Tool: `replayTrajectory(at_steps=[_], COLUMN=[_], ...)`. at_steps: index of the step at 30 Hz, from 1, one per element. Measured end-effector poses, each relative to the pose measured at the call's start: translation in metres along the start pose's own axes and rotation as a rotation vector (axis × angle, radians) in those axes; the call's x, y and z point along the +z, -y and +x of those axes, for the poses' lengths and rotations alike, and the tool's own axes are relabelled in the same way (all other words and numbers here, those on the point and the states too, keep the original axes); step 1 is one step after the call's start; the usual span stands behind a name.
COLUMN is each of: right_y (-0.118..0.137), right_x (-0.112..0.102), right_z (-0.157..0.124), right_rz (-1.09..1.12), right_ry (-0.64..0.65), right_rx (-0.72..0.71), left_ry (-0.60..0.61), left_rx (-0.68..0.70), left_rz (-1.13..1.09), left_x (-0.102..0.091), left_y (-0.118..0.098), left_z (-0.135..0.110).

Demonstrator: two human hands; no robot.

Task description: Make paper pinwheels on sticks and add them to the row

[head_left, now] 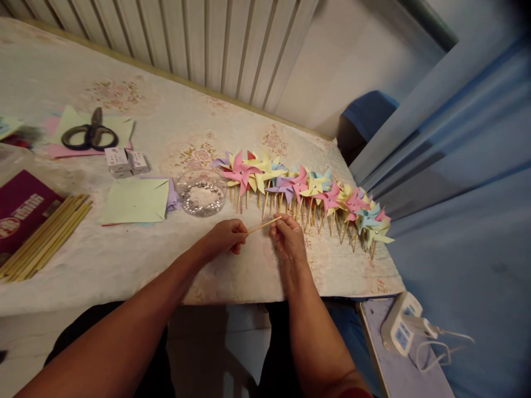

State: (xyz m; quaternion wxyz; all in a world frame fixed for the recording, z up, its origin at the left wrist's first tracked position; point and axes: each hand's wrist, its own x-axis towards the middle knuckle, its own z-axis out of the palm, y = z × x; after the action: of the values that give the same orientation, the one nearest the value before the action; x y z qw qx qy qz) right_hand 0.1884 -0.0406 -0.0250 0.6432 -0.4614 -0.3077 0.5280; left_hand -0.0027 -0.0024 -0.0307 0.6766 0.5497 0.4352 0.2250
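Observation:
A thin wooden stick (pixel 263 225) spans between my two hands above the table's front part. My left hand (pixel 226 236) pinches its left end with fingers closed. My right hand (pixel 288 239) pinches the right end, fingers curled. Just behind my hands lies a long row of finished paper pinwheels (pixel 307 190) in pink, yellow, purple and blue on short sticks. A clear round dish of shiny pins (pixel 201 193) sits left of the row.
A bundle of long wooden sticks (pixel 45 235) lies at the left beside a maroon box (pixel 20 207). Cut paper squares (pixel 135 202), two small white boxes (pixel 124 160) and black scissors (pixel 89 135) rest further back. A white power strip (pixel 400 326) sits low right.

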Motion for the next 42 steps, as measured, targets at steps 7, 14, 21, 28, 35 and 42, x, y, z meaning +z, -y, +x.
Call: replayTrajectory(at_steps=[7,14,21,28,35,42], right_y=[-0.002,-0.001,0.0,-0.003,-0.01,-0.008], right_x=[0.005,0.006,0.007,0.005,0.004,0.007], right_z=[-0.001,-0.002,-0.003,-0.002,-0.001,-0.003], right_rz=[-0.015,-0.067,-0.09,-0.085,-0.052,-0.027], right_ry=[-0.002,-0.009,0.016,0.039,0.061,0.058], right_rx=[0.03,0.0,-0.014,-0.015,-0.031,-0.002], left_ry=[0.008,0.026,0.031,0.054,0.071,0.071], left_rx=[-0.012,-0.023,-0.036,-0.038,-0.064,-0.068], left_rz=[-0.001,-0.014,-0.019,-0.044,-0.058,-0.05], left_x=[0.002,0.003,0.004,0.005,0.007,0.008], left_y=[-0.002,0.0,-0.003,-0.002,-0.003,-0.001], left_z=[-0.001,-0.001,-0.004,-0.004,-0.005,-0.004])
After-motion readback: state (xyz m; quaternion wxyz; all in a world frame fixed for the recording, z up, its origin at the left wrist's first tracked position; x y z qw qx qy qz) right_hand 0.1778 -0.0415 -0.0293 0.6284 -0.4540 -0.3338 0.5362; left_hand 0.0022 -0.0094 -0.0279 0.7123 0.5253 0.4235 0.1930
